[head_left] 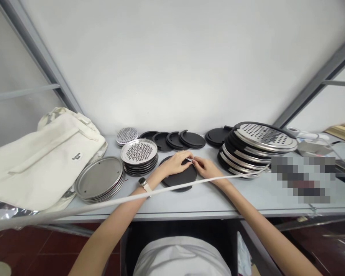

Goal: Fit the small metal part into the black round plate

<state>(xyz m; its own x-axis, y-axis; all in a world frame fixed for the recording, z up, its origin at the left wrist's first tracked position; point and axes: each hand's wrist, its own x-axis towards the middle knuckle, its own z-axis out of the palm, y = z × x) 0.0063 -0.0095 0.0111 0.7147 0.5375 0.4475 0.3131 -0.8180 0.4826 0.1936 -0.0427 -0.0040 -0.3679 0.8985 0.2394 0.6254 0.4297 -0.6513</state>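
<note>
Left hand (176, 163), right hand (206, 167) pinching small silvery piece (190, 160) over round matte-black disc (179, 179), behind tabletop's (207, 199) front edge. Disc looks stiff, light; rim probably best hold.

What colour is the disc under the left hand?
The disc is black; the head view shows it best.

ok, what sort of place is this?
Probably a small workshop or packing room, judging by the long grey work table, the piles of metal grater plates and the several matching black discs.
</note>
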